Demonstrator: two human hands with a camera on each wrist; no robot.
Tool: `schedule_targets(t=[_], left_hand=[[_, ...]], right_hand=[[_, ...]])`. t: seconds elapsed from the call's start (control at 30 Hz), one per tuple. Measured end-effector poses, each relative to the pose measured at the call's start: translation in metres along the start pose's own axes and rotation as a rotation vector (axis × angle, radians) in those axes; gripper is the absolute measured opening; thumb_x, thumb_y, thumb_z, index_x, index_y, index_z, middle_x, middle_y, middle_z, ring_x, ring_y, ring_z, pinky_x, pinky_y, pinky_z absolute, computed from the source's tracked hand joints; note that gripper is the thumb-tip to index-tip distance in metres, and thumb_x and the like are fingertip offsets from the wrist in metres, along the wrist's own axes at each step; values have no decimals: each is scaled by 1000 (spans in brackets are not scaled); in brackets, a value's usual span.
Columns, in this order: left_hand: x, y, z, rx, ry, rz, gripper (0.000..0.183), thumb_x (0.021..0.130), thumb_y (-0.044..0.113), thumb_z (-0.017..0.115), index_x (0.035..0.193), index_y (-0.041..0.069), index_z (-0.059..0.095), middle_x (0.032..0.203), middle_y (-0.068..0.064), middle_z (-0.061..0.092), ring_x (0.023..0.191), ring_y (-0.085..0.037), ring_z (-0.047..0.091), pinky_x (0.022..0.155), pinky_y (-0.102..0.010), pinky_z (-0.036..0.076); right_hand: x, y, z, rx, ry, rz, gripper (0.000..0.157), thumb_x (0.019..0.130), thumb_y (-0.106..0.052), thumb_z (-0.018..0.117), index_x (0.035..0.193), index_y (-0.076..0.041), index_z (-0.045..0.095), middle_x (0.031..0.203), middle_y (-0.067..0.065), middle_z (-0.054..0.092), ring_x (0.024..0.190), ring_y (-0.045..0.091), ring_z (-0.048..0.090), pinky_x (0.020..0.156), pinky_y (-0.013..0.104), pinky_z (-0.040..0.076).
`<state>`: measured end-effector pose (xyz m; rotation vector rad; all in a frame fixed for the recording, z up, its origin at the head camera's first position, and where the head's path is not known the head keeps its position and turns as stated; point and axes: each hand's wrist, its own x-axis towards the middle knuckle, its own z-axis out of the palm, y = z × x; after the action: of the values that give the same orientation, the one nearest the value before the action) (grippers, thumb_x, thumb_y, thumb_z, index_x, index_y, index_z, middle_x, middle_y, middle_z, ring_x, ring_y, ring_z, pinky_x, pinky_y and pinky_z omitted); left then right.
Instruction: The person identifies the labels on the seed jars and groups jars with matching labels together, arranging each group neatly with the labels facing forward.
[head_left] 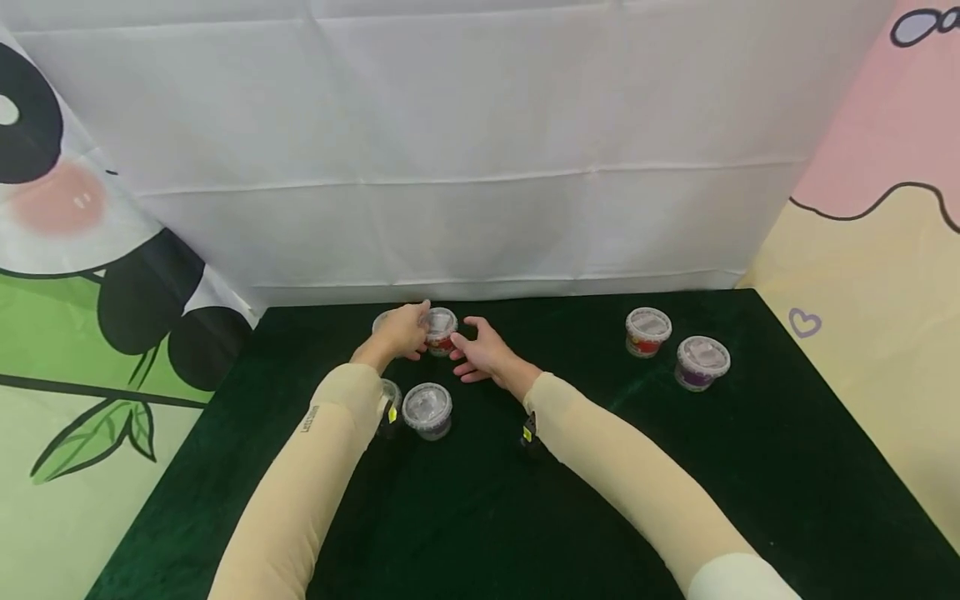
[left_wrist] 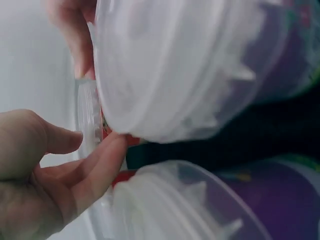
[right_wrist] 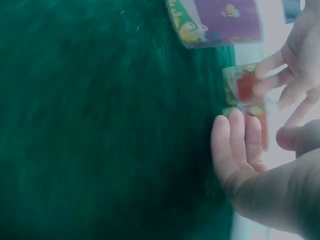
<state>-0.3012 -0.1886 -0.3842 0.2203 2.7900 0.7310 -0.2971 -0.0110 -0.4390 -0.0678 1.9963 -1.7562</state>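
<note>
At the far left of the table, my left hand (head_left: pixel 401 329) reaches in beside a small clear-lidded tub with a red band (head_left: pixel 442 333). Its thumb and fingers (left_wrist: pixel 112 155) are spread, fingertips right at the tub's side. Another lidded tub (head_left: pixel 379 319) is mostly hidden behind that hand. To the right of the red tub, my right hand (head_left: pixel 487 354) is held with fingers apart, facing the tub and holding nothing. Closer to me stand a lidded tub (head_left: pixel 427 412) and a second one (head_left: pixel 392 393) partly covered by my left forearm; both look purple in the left wrist view.
At the far right stand a red-banded tub (head_left: pixel 648 333) and a purple one (head_left: pixel 702 365), both lidded. Dark green cloth (head_left: pixel 480 508) covers the table. A white sheet (head_left: pixel 480 208) hangs along its back edge, with printed cloths (head_left: pixel 877 350) at the sides.
</note>
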Motion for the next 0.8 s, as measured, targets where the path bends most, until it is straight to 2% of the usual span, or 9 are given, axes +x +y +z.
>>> schedule_targets(t=[0.1, 0.17, 0.2, 0.27, 0.37, 0.47, 0.57, 0.7, 0.8], left_hand=[[-4, 9, 2, 217, 64, 66, 58, 104, 5, 46, 158, -1, 27, 140, -30, 51, 112, -42, 63, 93, -51, 53], [-7, 20, 3, 336, 106, 110, 56, 103, 8, 49, 156, -1, 35, 145, -29, 47, 116, -45, 59, 97, -55, 49], [-8, 26, 4, 367, 121, 128, 53, 104, 11, 49, 154, 1, 38, 146, -27, 46, 117, -45, 58, 98, -56, 49], [-9, 40, 8, 409, 136, 174, 48, 105, 15, 51, 151, 3, 45, 143, -25, 50, 107, -42, 63, 90, -53, 53], [-8, 62, 19, 439, 139, 264, 43, 106, 18, 52, 147, 5, 52, 137, -20, 55, 99, -34, 65, 82, -47, 55], [-2, 84, 35, 435, 94, 350, 41, 105, 20, 55, 144, 8, 55, 133, -15, 59, 103, -28, 64, 87, -44, 54], [6, 106, 57, 379, -4, 411, 41, 105, 23, 56, 145, 10, 54, 136, -11, 58, 112, -24, 61, 98, -43, 51], [19, 134, 89, 220, -128, 457, 48, 106, 26, 56, 150, 11, 47, 145, -9, 52, 125, -22, 55, 107, -39, 45], [29, 154, 110, 75, -167, 473, 54, 106, 26, 56, 155, 10, 39, 150, -11, 47, 128, -23, 55, 107, -37, 45]], right_hand=[[-11, -3, -23, -128, -36, -37, 52, 107, -27, 54, 154, -15, 35, 120, 18, 67, 87, 28, 71, 78, 42, 60], [-21, -8, -45, -225, -44, -85, 45, 107, -25, 56, 148, -13, 44, 120, 18, 66, 87, 26, 70, 78, 40, 60], [-27, -11, -57, -275, -42, -114, 42, 106, -25, 56, 145, -12, 48, 120, 18, 66, 88, 25, 69, 78, 40, 59], [-41, -16, -84, -379, -26, -181, 38, 106, -24, 56, 141, -10, 52, 118, 17, 65, 92, 26, 69, 80, 41, 59], [-64, -20, -125, -516, 38, -290, 39, 106, -23, 57, 143, -9, 51, 116, 15, 64, 97, 29, 67, 82, 45, 57], [-84, -15, -162, -611, 154, -374, 52, 105, -21, 59, 151, -7, 40, 123, 18, 60, 107, 35, 62, 88, 51, 53], [-100, -3, -194, -672, 268, -404, 67, 102, -17, 62, 158, -5, 26, 135, 25, 52, 122, 42, 52, 98, 58, 46], [-114, 17, -228, -761, 349, -401, 79, 98, -10, 64, 159, 1, 16, 144, 33, 40, 135, 50, 36, 108, 66, 33], [-120, 28, -246, -827, 366, -376, 85, 96, -10, 66, 159, 3, 11, 148, 36, 35, 139, 54, 28, 109, 70, 26]])
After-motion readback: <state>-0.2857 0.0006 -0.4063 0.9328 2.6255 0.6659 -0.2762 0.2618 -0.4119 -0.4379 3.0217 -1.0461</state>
